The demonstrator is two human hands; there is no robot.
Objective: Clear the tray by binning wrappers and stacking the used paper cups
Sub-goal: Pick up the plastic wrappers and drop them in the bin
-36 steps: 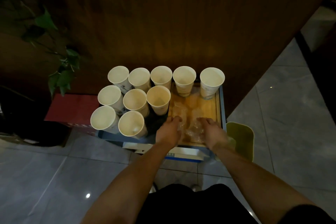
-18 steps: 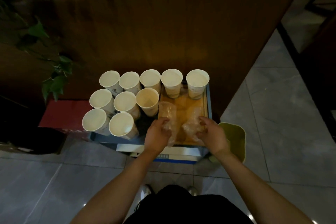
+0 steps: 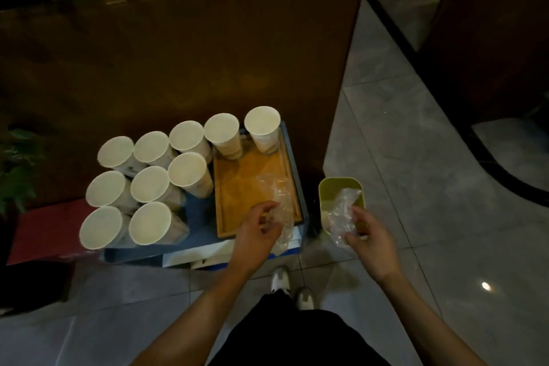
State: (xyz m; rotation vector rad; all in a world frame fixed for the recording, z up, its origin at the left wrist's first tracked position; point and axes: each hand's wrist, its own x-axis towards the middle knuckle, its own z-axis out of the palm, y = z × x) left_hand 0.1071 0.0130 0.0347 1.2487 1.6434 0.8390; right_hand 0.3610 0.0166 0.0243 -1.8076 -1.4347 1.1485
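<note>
Nearest, one clear wrapper (image 3: 343, 217) is pinched in the right hand (image 3: 370, 242) over the green bin (image 3: 323, 187); another wrapper (image 3: 280, 202) is pinched by the left hand (image 3: 257, 232) above the tray (image 3: 237, 175). Beyond, ten paper cups (image 3: 187, 169) remain unstacked.

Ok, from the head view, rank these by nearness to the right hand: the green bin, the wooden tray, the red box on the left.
1. Green bin: right by the right hand, which holds a clear wrapper over its opening.
2. Wooden tray: to the hand's left, past the bin.
3. Red box: far left, beyond the paper cups.
</note>
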